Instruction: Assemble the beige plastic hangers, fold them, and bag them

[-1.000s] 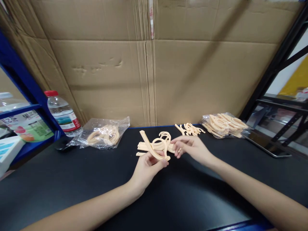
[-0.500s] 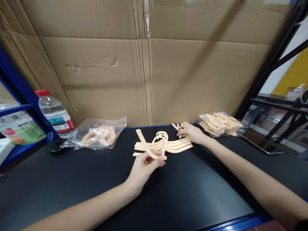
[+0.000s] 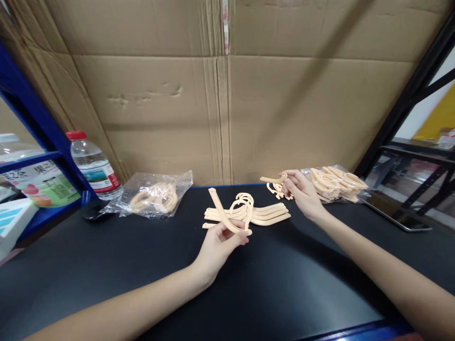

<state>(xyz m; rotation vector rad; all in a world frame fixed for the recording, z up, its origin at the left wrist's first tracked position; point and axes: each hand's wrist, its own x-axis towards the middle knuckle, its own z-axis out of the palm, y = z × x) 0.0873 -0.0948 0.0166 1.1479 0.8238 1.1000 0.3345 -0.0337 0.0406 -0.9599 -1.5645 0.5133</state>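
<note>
My left hand pinches a beige plastic hanger arm near its lower end, its long part slanting up to the left. A curved hook piece rises beside the pinched end. Behind it on the table lie several stacked beige hangers with their hooks bunched in the middle. At the back right, my right hand is closed on another beige hanger arm, lifted just above the table. Below that piece sits a small pile of hook pieces, partly hidden by my fingers.
A clear bag of beige parts lies at back left, near a red-capped water bottle. Another full bag and a phone-like flat device are at right. Cardboard walls off the black table behind.
My right hand has risen from the small pile, now with a hanger arm in its fingers. My left hand keeps its piece in nearly the same pose. The view has shifted slightly.
</note>
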